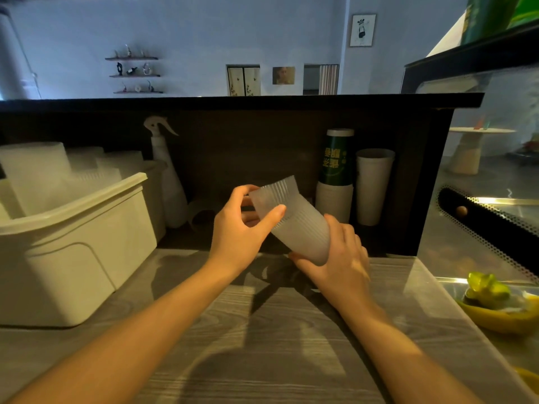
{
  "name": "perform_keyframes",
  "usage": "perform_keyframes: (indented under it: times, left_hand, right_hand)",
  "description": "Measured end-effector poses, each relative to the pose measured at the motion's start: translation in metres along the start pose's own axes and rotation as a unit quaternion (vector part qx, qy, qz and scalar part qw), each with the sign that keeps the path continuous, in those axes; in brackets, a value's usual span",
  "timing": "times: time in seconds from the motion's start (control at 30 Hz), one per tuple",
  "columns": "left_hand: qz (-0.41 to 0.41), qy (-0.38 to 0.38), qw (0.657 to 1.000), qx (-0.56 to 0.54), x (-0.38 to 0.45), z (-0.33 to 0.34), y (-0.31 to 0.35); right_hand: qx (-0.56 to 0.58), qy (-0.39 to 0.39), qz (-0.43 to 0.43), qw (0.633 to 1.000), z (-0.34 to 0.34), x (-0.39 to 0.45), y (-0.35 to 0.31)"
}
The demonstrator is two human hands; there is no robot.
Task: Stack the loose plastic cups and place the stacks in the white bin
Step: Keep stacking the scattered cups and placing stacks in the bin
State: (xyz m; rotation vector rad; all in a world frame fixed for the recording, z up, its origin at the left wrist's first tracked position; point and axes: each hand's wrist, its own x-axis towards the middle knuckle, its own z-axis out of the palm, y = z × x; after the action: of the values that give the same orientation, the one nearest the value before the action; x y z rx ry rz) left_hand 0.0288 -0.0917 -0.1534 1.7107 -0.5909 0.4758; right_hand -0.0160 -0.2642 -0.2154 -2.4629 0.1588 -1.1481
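Observation:
A stack of translucent ribbed plastic cups point(294, 220) is held tilted above the wooden counter, its upper end leaning to the upper left. My left hand point(239, 231) grips the upper end with thumb and curled fingers. My right hand point(335, 260) wraps round the lower end from below and the right. The white bin point(78, 249) stands on the counter at the left, apart from both hands, with several frosted cup stacks point(43, 176) inside it.
A white spray bottle point(167, 176) stands behind the bin. A loose clear cup point(202, 218) lies on its side by the back wall. A green canister point(335, 158) and tall beige cups point(373, 185) stand at the back right. A yellow bowl point(501, 313) sits at the right edge.

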Motion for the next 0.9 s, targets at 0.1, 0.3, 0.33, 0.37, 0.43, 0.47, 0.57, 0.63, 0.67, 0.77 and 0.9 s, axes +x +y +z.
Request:
perform_keyframes:
  times: [0.1, 0.3, 0.33, 0.37, 0.43, 0.47, 0.57, 0.63, 0.67, 0.77, 0.9]
  left_hand:
    - [0.017, -0.011, 1.0, 0.014, -0.004, 0.006, -0.003]
    - [0.041, -0.105, 0.986, 0.12, -0.02, 0.018, -0.017]
    - [0.027, -0.134, 0.983, 0.124, -0.022, 0.019, -0.019]
    - [0.018, -0.152, 0.981, 0.122, -0.021, 0.019, -0.02]
    - [0.032, -0.149, 0.979, 0.134, -0.018, 0.017, -0.02]
    - [0.045, -0.136, 0.979, 0.142, -0.016, 0.015, -0.019]
    - [0.048, -0.078, 0.984, 0.152, 0.0, 0.009, -0.027]
    - [0.018, -0.037, 0.981, 0.188, 0.018, 0.01, -0.041]
    - [-0.007, -0.028, 0.975, 0.222, 0.029, 0.01, -0.047]
    - [-0.1, -0.062, 0.938, 0.325, 0.064, 0.008, -0.067]
    - [-0.027, -0.091, 0.928, 0.361, 0.107, 0.006, -0.095]
  right_hand:
    - [0.013, -0.003, 0.01, 1.0, -0.001, 0.0, 0.0]
    - [0.036, 0.003, 0.047, 0.998, -0.002, 0.001, 0.003]
    - [0.036, 0.006, 0.052, 0.998, -0.002, 0.001, 0.004]
    - [0.036, 0.01, 0.056, 0.998, -0.002, 0.001, 0.005]
    - [0.041, 0.016, 0.063, 0.997, -0.002, 0.001, 0.006]
    - [0.044, 0.019, 0.068, 0.997, -0.002, 0.001, 0.007]
    - [0.045, 0.032, 0.09, 0.994, -0.002, 0.003, 0.009]
    - [0.051, 0.036, 0.109, 0.992, -0.001, 0.004, 0.011]
    - [0.054, 0.036, 0.116, 0.991, -0.001, 0.005, 0.012]
    - [0.069, 0.037, 0.129, 0.989, 0.0, 0.006, 0.015]
    - [0.078, 0.04, 0.142, 0.986, 0.0, 0.006, 0.018]
